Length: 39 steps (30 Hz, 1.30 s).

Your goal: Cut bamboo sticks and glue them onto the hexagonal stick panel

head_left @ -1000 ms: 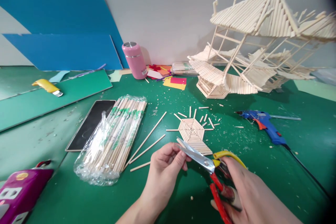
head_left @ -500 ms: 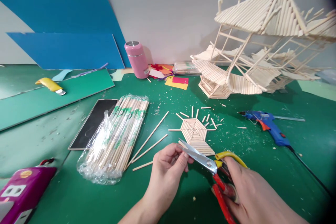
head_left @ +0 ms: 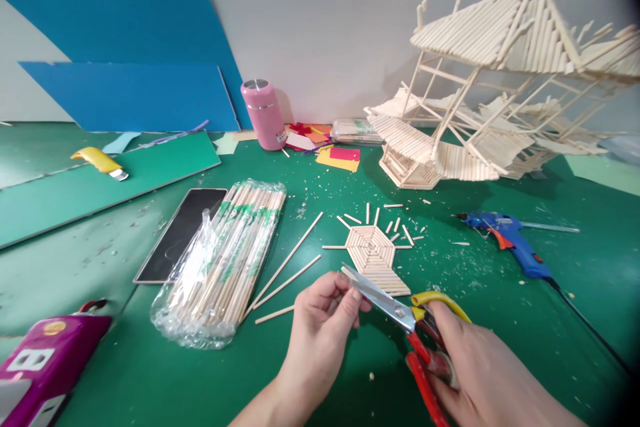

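As a stick (head_left: 346, 271) was pinched in the left hand (head_left: 325, 323) above the green table (head_left: 200, 387), scissors (head_left: 395, 308) were gripped in the right hand (head_left: 463, 353), their blades beside it; a flat panel of sticks (head_left: 371, 248) was laid beyond, a glue gun (head_left: 515, 243) placed farther right.

No lettering can be read; the small label (head_left: 281, 137) on the pink flask (head_left: 263, 113) seems too blurred.
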Available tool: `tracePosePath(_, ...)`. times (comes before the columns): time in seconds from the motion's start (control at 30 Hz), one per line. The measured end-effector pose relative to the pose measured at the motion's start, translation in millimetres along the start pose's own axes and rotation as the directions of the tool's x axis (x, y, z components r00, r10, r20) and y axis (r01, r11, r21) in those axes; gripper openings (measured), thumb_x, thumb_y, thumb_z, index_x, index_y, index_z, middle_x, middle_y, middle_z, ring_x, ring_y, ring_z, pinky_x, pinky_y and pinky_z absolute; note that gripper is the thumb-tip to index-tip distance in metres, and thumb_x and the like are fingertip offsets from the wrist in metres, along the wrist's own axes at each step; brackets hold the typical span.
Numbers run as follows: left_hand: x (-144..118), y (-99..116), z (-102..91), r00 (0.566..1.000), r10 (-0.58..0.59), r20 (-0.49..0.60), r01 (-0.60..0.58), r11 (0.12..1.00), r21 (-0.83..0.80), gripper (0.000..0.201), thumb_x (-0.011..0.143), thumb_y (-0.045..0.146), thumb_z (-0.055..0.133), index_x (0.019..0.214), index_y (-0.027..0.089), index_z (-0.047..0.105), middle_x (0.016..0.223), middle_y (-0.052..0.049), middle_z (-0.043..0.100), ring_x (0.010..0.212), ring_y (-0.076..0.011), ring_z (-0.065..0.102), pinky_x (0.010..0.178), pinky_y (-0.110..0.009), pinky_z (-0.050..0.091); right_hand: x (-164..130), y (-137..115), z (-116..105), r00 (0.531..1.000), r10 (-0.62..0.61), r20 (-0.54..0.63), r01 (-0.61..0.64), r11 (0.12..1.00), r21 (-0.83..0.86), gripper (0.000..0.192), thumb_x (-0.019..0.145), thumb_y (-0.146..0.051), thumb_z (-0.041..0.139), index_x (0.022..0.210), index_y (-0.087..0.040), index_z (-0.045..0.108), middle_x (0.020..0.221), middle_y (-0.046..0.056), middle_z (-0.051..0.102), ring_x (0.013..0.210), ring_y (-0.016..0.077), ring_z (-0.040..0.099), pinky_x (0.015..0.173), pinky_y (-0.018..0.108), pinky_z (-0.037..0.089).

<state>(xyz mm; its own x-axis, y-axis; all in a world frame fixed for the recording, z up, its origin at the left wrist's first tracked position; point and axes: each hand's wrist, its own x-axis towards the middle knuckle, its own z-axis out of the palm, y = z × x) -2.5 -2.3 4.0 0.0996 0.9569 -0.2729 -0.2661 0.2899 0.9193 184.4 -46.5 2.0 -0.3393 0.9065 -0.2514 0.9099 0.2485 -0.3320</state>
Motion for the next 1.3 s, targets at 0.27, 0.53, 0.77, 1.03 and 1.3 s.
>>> tracePosePath(0.27,1,-3,0.0,0.998,0.009,0.055,-0.008,1.0,-0.006,0.014,0.073,0.025,0.064,0.068,0.013,0.06,0.06,-0.001,0.061,0.052,-0.0082,0.049,0.048,-0.017,0.038,5,-1,-13,0.994,-0.059,-0.088,0.061,0.998,0.031,0.024,0.08,-0.03,0.04,0.1,-0.017,0.033,0.075,0.007,0.059,0.062,0.0222,0.062,0.05,0.032,0.047)
tracePosePath(0.53,3,-3,-4.9,0.992,0.111,0.055,-0.108,0.993,-0.056,0.009,0.076,0.019,0.062,0.069,0.014,0.061,0.063,0.0,0.06,0.055,-0.007,0.05,0.05,-0.015,0.039,0,6,-16,0.978,-0.05,-0.2,0.042,0.998,-0.045,0.028,0.079,-0.033,0.045,0.1,-0.018,0.036,0.081,0.008,0.058,0.067,0.0226,0.061,0.053,0.034,0.049)
tracePosePath(0.77,2,-5,-5.1,0.984,0.157,0.089,-0.165,0.983,0.082,0.013,0.077,0.019,0.059,0.066,0.013,0.06,0.06,0.0,0.057,0.053,-0.0073,0.049,0.05,-0.016,0.038,1,3,-17,0.976,-0.081,-0.204,0.066,0.995,-0.078,0.027,0.081,-0.037,0.043,0.098,-0.017,0.036,0.077,0.008,0.056,0.063,0.0219,0.06,0.05,0.033,0.048)
tracePosePath(1.03,3,-5,-6.5,0.977,0.175,0.123,-0.191,0.972,0.133,0.014,0.078,0.021,0.057,0.067,0.013,0.06,0.058,0.001,0.054,0.053,-0.0085,0.049,0.051,-0.017,0.039,3,2,-22,0.977,-0.096,-0.192,0.075,0.991,-0.112,0.026,0.079,-0.037,0.045,0.094,-0.018,0.038,0.072,0.006,0.055,0.061,0.0218,0.059,0.049,0.033,0.046)
tracePosePath(1.3,2,-7,-7.6,0.977,0.154,0.146,-0.168,0.981,0.092,0.013,0.078,0.022,0.058,0.07,0.013,0.06,0.062,0.0,0.057,0.053,-0.0081,0.049,0.051,-0.017,0.04,6,8,-23,0.993,-0.087,-0.085,0.075,0.987,-0.143,0.026,0.076,-0.032,0.046,0.094,-0.017,0.037,0.067,0.004,0.056,0.055,0.0219,0.058,0.046,0.032,0.043)
